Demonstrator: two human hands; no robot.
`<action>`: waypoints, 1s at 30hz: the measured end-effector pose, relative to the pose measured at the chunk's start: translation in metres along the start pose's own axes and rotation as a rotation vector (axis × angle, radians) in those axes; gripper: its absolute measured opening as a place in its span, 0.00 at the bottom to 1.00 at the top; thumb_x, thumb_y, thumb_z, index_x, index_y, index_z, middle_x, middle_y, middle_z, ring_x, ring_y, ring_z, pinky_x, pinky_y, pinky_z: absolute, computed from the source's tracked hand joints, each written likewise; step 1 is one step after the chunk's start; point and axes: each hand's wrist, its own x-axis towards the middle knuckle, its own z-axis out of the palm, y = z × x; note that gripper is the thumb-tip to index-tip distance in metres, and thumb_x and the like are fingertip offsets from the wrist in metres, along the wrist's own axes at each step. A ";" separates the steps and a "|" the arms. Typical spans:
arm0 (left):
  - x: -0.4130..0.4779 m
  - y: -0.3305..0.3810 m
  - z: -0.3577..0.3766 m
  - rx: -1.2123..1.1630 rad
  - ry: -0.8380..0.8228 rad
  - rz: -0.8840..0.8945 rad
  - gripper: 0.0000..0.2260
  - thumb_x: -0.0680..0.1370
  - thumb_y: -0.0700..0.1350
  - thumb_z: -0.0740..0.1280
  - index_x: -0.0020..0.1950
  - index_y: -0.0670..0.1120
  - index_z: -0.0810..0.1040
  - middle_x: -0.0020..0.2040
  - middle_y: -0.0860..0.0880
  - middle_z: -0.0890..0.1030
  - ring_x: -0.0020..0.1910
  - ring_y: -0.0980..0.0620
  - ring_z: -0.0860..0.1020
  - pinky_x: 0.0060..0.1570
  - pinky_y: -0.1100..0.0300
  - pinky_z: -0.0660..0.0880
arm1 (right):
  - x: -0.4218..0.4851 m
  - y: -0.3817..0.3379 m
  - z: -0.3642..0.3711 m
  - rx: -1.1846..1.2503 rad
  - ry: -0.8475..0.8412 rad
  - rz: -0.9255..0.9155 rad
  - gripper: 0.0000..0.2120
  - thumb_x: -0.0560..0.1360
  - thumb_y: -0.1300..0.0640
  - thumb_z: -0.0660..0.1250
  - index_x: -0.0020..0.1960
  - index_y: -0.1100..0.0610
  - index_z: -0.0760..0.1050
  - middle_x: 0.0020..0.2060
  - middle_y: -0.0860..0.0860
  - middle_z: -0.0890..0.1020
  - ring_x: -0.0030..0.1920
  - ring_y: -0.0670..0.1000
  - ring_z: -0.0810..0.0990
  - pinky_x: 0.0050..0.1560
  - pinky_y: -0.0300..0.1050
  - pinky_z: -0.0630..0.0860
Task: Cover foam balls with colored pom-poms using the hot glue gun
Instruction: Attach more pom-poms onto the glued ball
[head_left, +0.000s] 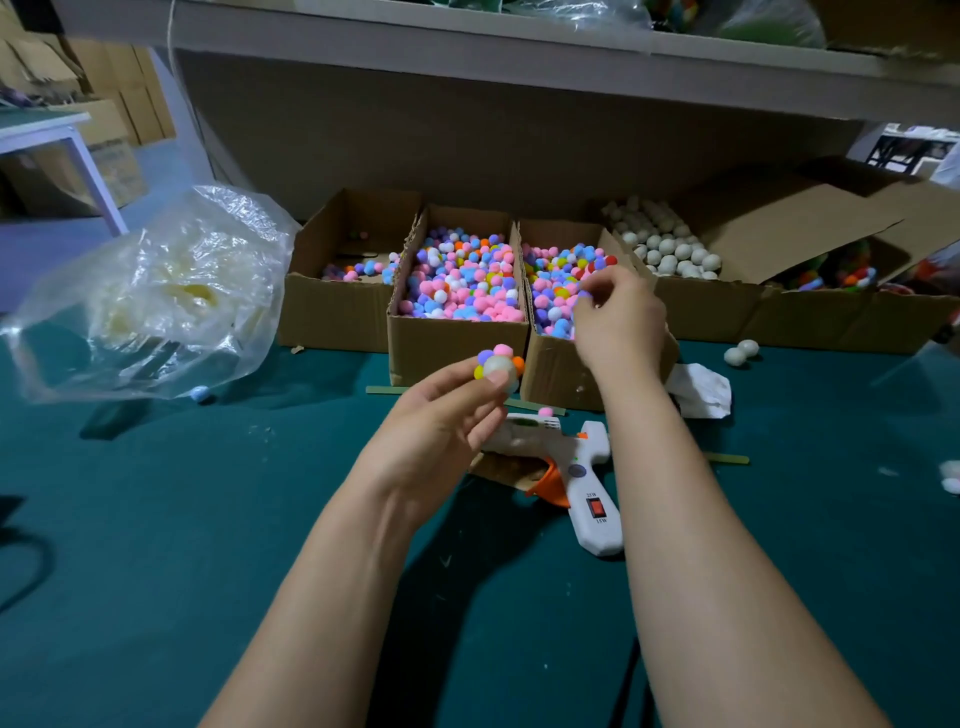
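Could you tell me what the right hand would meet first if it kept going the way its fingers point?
Probably the pom-poms in the box below the right hand; depth is unclear.

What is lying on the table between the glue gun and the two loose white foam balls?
Head view: a crumpled white paper lies there, between the glue gun and the loose foam balls.

A row of cardboard boxes (457, 343) lines the back of the tabletop (208, 519) beneath a shelf (519, 57), with pom-poms (462, 280) in the middle ones and foam balls (670, 249) in the box to their right. A plastic bag (156, 291) sits at far left. The glue gun (582, 467) lies before the boxes, between the forearms. Above it the left hand (441, 426) holds a ball (501, 366), while the right hand (618, 317) pinches a pom-pom (584, 294) over its box.
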 end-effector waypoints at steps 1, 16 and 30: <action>0.001 0.000 0.000 -0.056 -0.011 -0.023 0.18 0.63 0.42 0.73 0.52 0.43 0.82 0.46 0.49 0.86 0.45 0.57 0.84 0.49 0.64 0.79 | -0.006 0.000 -0.006 0.103 0.020 -0.036 0.07 0.77 0.61 0.66 0.55 0.54 0.78 0.50 0.47 0.79 0.50 0.44 0.77 0.43 0.31 0.73; -0.001 -0.001 0.002 -0.035 -0.019 -0.031 0.19 0.66 0.41 0.71 0.57 0.45 0.80 0.51 0.51 0.85 0.50 0.58 0.84 0.53 0.64 0.75 | -0.082 -0.001 -0.042 0.526 -0.346 -0.112 0.04 0.75 0.58 0.70 0.44 0.49 0.78 0.43 0.45 0.82 0.47 0.44 0.81 0.49 0.38 0.79; 0.002 -0.004 -0.002 0.038 0.015 -0.002 0.14 0.66 0.41 0.72 0.51 0.42 0.82 0.48 0.49 0.86 0.48 0.57 0.83 0.53 0.63 0.75 | -0.084 0.004 -0.037 0.519 -0.408 -0.001 0.09 0.76 0.56 0.69 0.41 0.43 0.78 0.41 0.40 0.82 0.46 0.41 0.79 0.43 0.32 0.74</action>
